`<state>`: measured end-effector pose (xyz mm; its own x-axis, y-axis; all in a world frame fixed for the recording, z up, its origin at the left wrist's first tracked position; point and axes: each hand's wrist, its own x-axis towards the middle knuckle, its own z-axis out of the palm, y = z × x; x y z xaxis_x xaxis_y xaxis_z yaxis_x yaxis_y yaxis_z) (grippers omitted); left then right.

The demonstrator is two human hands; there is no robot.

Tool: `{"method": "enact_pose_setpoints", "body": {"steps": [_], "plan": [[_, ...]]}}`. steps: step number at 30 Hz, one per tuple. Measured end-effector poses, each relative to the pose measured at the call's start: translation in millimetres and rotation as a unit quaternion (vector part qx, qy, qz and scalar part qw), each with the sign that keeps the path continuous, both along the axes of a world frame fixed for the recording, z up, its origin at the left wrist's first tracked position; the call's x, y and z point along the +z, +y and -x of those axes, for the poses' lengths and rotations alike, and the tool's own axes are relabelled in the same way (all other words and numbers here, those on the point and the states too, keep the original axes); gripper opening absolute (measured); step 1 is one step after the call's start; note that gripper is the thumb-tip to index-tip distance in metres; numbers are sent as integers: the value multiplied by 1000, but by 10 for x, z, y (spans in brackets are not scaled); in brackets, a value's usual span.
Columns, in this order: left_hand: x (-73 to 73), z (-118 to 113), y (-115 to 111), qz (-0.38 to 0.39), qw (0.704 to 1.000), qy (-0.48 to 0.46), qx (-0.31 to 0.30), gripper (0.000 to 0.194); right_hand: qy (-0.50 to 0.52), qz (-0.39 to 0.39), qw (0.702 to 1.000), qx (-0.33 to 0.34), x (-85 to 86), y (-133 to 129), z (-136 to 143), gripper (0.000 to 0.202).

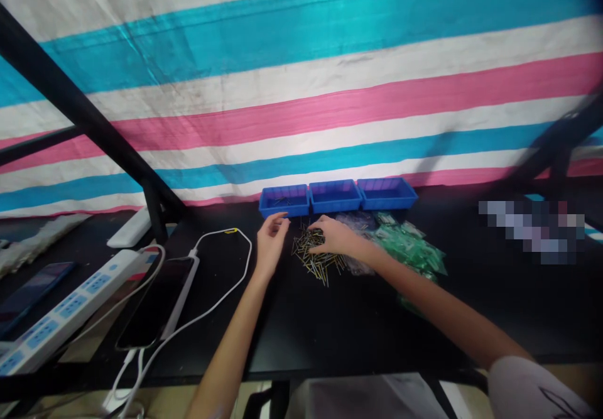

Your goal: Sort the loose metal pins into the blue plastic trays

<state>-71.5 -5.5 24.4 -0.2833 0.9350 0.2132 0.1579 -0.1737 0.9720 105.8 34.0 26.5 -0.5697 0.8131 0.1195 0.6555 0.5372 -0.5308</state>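
Note:
A loose pile of thin metal pieces (325, 268), silvery and brass-toned like nails or long screws, lies on the black table. My right hand (334, 237) reaches over the top of this pile, thumb and fingers apart and touching or just above the pieces. To its left, my left hand (271, 240) is raised in front of the left blue tray (284, 208). Its fingers are curled and the fingertips come close to the thumb; whatever is between them is too small to make out. A few thin pieces lie inside that tray.
Beside the left tray stand a middle blue tray (335, 204) and a right blue tray (387, 200). Green plastic bags (412, 249) lie right of the pile. At left are a phone (155, 306), a white cable (221, 306) and a power strip (70, 306). Striped sheeting (301, 111) hangs behind.

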Motion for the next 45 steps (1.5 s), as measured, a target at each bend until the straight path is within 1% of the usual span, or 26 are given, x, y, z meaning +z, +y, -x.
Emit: {"method": "enact_pose_setpoints", "body": {"steps": [3,4,6,8,11,14,16,18,21,25,29,34,37,40,41,42,43,45], "plan": [[-30,-40,-8,0,1000,5,-21,30,-19,-12,1000,-15,-68,12,-16,25],[-44,-51,-10,-1,1000,7,-27,30,-15,-13,1000,-16,-75,30,-13,20],[-72,-66,-11,-2,999,13,-39,30,6,-9,1000,-11,-73,67,-10,17],[-94,-73,-11,-2,998,30,-50,30,50,10,999,-11,-63,93,-18,14],[-112,-76,-11,2,996,66,-60,32,140,44,989,-28,-40,107,-39,15],[-136,-91,-12,2,992,90,-92,34,204,75,975,-49,-11,95,-53,18],[-162,-114,-15,-2,988,102,-115,32,231,104,966,-52,15,77,-55,20],[-188,-143,-20,-7,986,108,-125,29,254,126,957,-56,47,53,-54,23],[-206,-185,-34,-17,986,97,-132,23,268,135,952,-65,104,15,-55,28],[-175,-207,-57,-17,988,77,-133,20,284,154,945,-50,168,-14,-76,26],[-118,-195,-65,-8,989,65,-130,21,318,188,929,-27,171,-36,-89,25],[-84,-149,-51,-23,994,56,-91,22,366,222,901,-67,100,-112,-59,29],[-115,-122,-48,-17,993,60,-96,24,345,234,906,-72,94,-119,-52,27],[-161,-98,-23,11,988,94,-124,27,321,208,921,-77,132,-59,-63,28],[-168,-87,5,17,988,96,-122,28,315,199,925,-73,147,-33,-68,30],[-165,-74,47,17,990,92,-109,30,307,191,930,-66,158,-8,-73,33],[-151,-57,105,10,993,84,-83,32,295,184,936,-56,165,12,-79,37],[-84,-17,260,-16,997,72,-12,36,251,165,953,-38,160,28,-99,43]]}}
